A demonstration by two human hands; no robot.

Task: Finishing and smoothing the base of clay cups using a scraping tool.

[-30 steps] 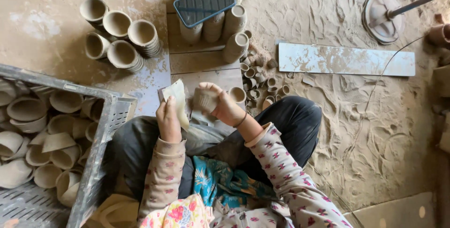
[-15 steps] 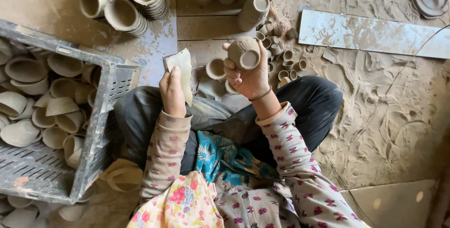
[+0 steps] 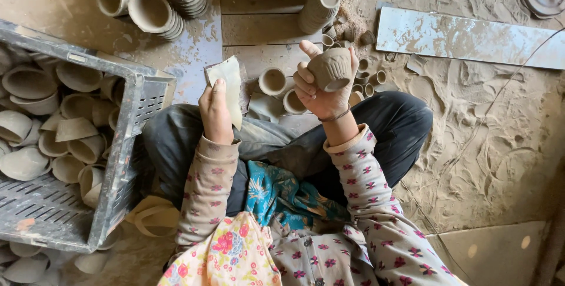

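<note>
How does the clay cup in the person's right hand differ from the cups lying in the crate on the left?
The clay cup is held alone, gripped in the right hand; the crate cups lie loosely heaped in the grey crate. The held cup looks smaller and darker; the crate cups look paler and wider. All are unglazed clay.

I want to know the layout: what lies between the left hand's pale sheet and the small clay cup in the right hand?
In the head view, two small open clay cups lie on the floor between the pale sheet and the held clay cup.
</note>
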